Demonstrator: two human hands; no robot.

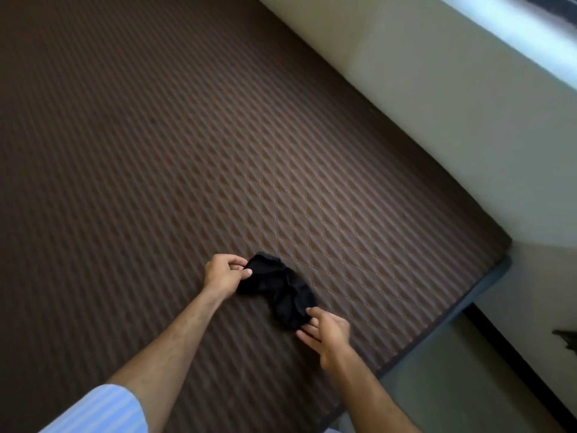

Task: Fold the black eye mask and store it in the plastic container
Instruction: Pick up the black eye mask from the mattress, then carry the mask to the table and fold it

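Grip: my left hand (pixel 222 274) and right hand (pixel 324 334) each pinch one end of the eye mask (pixel 278 289).
Fold: I'd bring the ends together evenly, flat on the mat (pixel 187 151).

Brown quilted diamond-pattern surface (pixel 218 135) fills most of view. Pale cream wall (pixel 468 126) along right edge. Bright window ledge (pixel 515 29) top right, daylight. Greenish floor (pixel 462 379) lower right.

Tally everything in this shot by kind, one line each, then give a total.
Black eye mask: 1
Hands: 2, left hand and right hand, each pinching one end of the mask
Brown quilted surface: 1
Striped sleeve: 1
Plastic container: 0 in view
Total: 5
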